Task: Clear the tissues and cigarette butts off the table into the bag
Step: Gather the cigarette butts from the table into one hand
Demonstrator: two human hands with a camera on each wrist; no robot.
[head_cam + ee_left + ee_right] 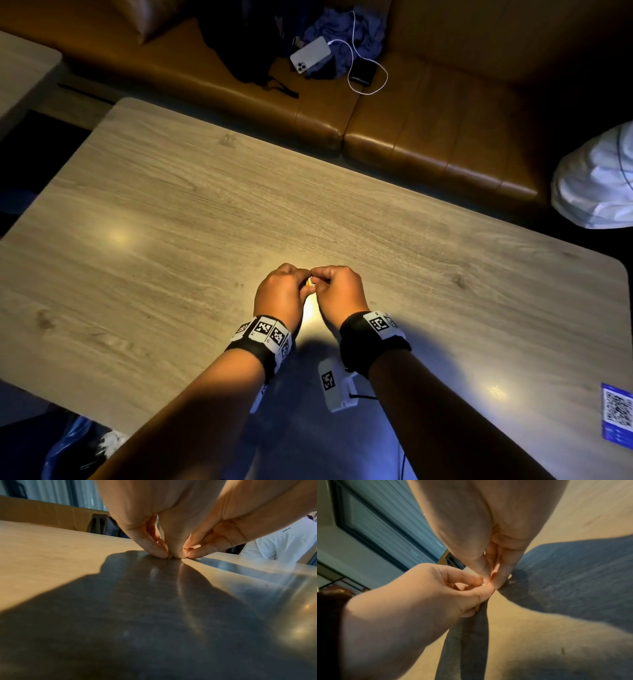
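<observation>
Nearest, off the table's near-left corner, a blue plastic bag point(70, 445) holds white tissues point(110, 442). A blue QR-code card point(616, 416) lies at the wooden table's point(171, 212) near-right edge. At mid-table the left hand point(281, 294) and right hand point(340, 294) meet with fingers curled. The left wrist view shows the left thumb and forefinger pinching a small tan cigarette butt point(169, 557) against the tabletop, the right hand's fingertips point(189, 553) pinched together just beside it; whether they hold anything, I cannot tell. Beyond, a brown leather bench point(411, 144) carries a white phone point(310, 54) on a cable.
</observation>
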